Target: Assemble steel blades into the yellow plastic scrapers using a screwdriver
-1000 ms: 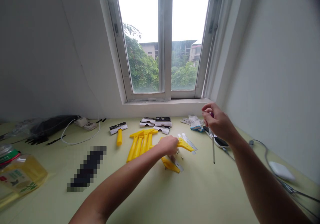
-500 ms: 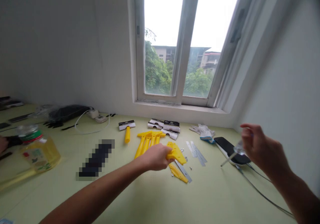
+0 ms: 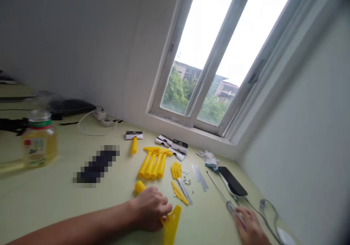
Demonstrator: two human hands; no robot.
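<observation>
Scraper (image 3: 172,226), yellow plastic, cut off at bottom, left hand (image 3: 151,208) gripping it, right hand (image 3: 250,226) on clear-handled screwdriver (image 3: 231,207), grip unclear.

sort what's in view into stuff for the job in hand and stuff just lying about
Likely for the job:
held yellow tool
screwdriver
yellow handles
blades
small hardware
card labels

Seemingly just lying about:
bottle
phone
black bundle
</observation>
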